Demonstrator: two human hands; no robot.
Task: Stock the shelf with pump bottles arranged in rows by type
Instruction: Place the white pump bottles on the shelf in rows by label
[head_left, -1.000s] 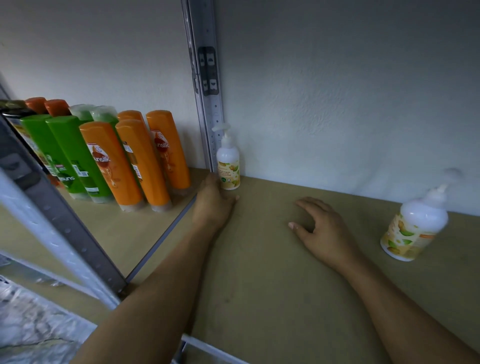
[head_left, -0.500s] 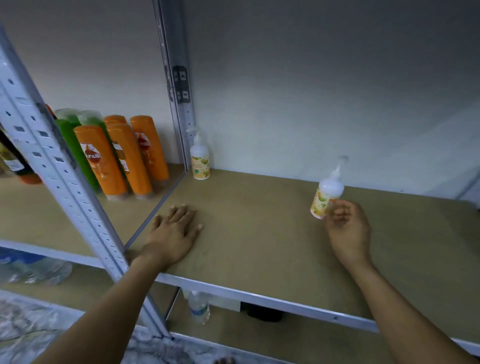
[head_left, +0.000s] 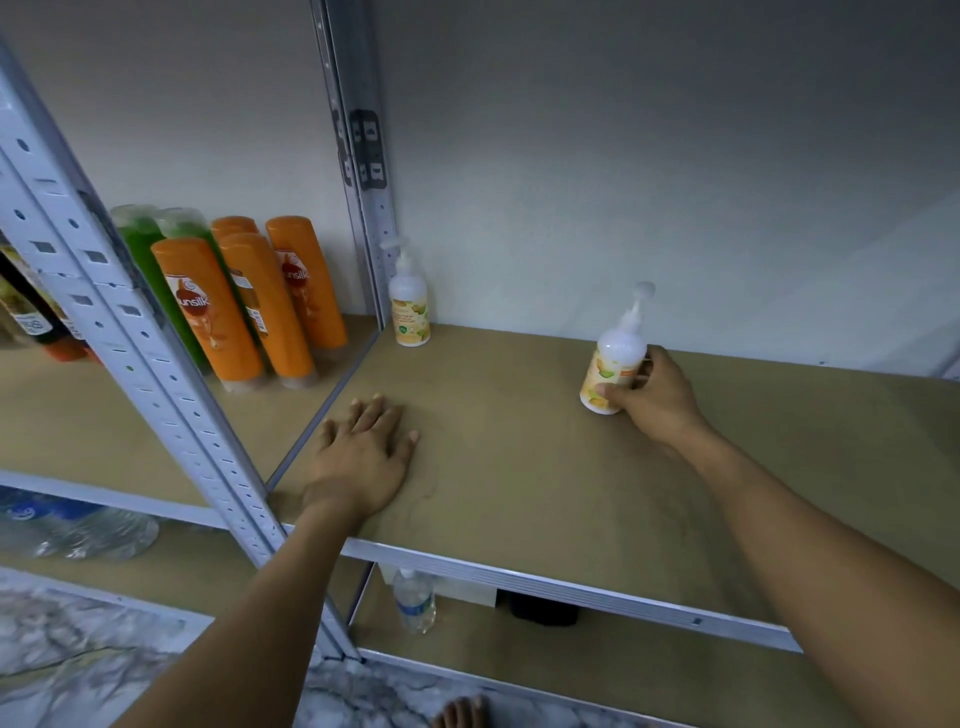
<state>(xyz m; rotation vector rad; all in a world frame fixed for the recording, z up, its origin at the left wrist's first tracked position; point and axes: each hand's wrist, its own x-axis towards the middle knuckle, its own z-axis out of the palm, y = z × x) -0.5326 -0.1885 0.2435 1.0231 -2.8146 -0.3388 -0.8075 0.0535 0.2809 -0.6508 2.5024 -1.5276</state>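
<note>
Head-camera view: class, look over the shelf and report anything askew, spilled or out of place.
One pump bottle looks tilted, gripped by the right hand, well apart from the matching bottle standing upright in the back-left corner by the post. The wide lens may add to the lean. No spill or damage shows.

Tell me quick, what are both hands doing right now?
Left hand: open, lying flat on the shelf.
Right hand: closed around the pump bottle.

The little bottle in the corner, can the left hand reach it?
Probably yes: the left hand lies flat on the shelf, and only bare board shows between it and the corner bottle.
</note>
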